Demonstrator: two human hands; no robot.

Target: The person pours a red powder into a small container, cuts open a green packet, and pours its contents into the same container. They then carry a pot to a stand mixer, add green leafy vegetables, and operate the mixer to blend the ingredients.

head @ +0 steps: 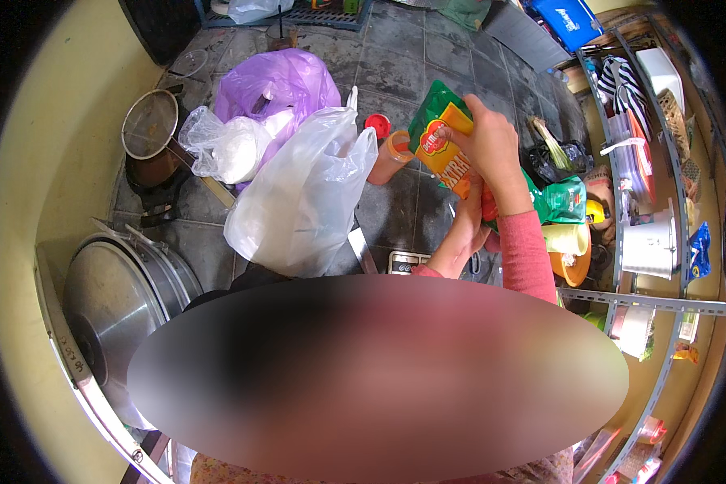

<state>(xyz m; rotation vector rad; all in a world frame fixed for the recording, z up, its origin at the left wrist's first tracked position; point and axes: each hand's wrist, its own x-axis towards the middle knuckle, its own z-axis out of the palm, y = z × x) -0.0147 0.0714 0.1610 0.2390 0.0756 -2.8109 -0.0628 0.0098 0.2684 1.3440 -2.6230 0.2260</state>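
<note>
A green and orange Del Monte sauce pouch (454, 166) is held tilted in front of me. My right hand (493, 136) grips its upper edge, thumb on the printed front. Lower down, my left hand (473, 202) closes round the pouch's bottom part; some of its fingers are hidden. Just left of the pouch, an uncapped clear plastic jar (387, 166) with orange-red contents leans on the floor. A red screw cap (377, 126) lies beside its mouth. Other green pouches (564, 201) are right of my forearms.
White (302, 193) and purple (278, 81) plastic bags occupy the tiled floor at left, near a sieve (150, 124) and a large metal pot (118, 296). A knife (360, 242) lies near a scale or stove-like device (406, 262). Metal shelving (617, 151) lines the right.
</note>
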